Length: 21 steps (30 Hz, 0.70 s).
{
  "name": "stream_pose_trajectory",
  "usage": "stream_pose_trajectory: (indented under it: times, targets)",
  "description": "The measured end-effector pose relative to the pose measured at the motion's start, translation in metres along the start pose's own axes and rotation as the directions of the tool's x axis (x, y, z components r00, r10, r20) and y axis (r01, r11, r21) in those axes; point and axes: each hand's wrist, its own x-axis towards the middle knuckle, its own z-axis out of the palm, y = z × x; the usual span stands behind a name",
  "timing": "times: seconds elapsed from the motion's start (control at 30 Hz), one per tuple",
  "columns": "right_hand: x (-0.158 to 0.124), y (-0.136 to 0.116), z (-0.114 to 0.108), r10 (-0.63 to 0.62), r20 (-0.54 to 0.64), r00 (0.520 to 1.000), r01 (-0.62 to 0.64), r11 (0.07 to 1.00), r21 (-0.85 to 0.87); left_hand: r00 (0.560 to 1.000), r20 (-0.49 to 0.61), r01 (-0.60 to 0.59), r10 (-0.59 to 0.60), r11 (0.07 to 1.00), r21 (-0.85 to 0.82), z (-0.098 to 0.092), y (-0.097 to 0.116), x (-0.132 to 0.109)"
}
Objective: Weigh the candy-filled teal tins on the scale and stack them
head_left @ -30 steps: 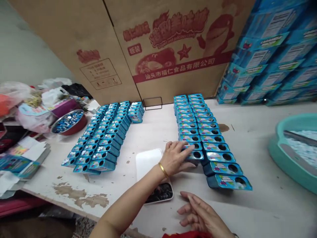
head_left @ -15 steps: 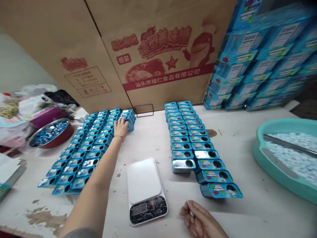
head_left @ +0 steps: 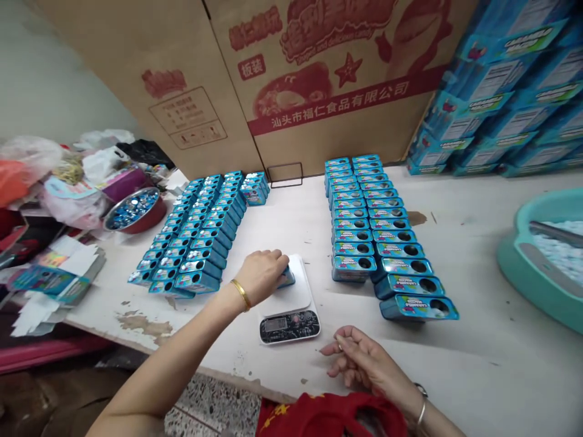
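Observation:
My left hand [head_left: 260, 278] is closed over a blue candy box [head_left: 287, 278] at the white kitchen scale [head_left: 301, 295]. Most of that box is hidden under the fingers, and I cannot tell whether it rests on the plate. The scale's display [head_left: 276, 324] seems to read 0.0. My right hand [head_left: 364, 361] hovers just right of the scale, thumb and forefinger pinched, other fingers loosely curled. A tiny pale spot shows at the pinch, too small to name. Two rows of blue boxes with round holes [head_left: 398, 250] stand beyond it.
At the left are more rows of boxes [head_left: 204, 233] and a red bowl [head_left: 152, 224] of shiny blue pieces. A turquoise tub [head_left: 512, 249] of pale candies stands at right. Large cartons [head_left: 319, 142] and stacked box packs [head_left: 483, 103] line the back.
My left hand has come from the far end of the left rows to the scale, bringing a box. My right hand has stayed near the scale, its fingers slightly more spread. The view has shifted.

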Motion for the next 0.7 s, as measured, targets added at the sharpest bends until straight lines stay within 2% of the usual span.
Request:
stream_pose_trajectory:
  times: [0.07,0.13,0.2,0.27,0.33,0.43,0.53,0.7]
  targets:
    - [-0.004,0.000,0.001,-0.007,-0.008,1.000,0.007,1.000,0.012,0.999,-0.051,0.015,-0.017,0.999,-0.031,0.000,0.008,-0.005]
    - [-0.009,0.000,0.000,-0.016,-0.008,1.000,0.017,0.999,0.046,0.985,-0.172,0.003,-0.017,0.996,-0.085,0.002,0.018,-0.014]
    - [-0.013,0.001,-0.001,-0.017,0.012,1.000,0.016,0.996,0.083,0.962,-0.272,-0.074,0.022,0.980,-0.182,0.011,0.039,-0.025]
    - [-0.015,0.002,-0.002,-0.010,0.040,0.999,0.005,0.992,0.125,0.955,-0.284,-0.173,0.083,0.935,-0.310,0.028,0.069,-0.038]
    - [-0.017,0.005,-0.002,-0.004,0.057,0.998,-0.006,0.984,0.176,0.961,-0.254,-0.215,0.112,0.880,-0.424,0.051,0.102,-0.047]
    - [-0.020,0.007,0.002,0.017,0.048,0.999,-0.027,0.975,0.220,0.971,-0.240,-0.140,0.004,0.821,-0.554,0.083,0.138,-0.054]
    - [-0.026,0.007,0.007,0.036,0.022,0.999,-0.040,0.976,0.215,0.960,-0.261,-0.099,-0.098,0.756,-0.647,0.099,0.150,-0.057]
    - [-0.028,0.008,0.010,0.060,0.016,0.998,-0.062,0.976,0.210,0.941,-0.310,-0.134,-0.138,0.687,-0.714,0.102,0.147,-0.063]
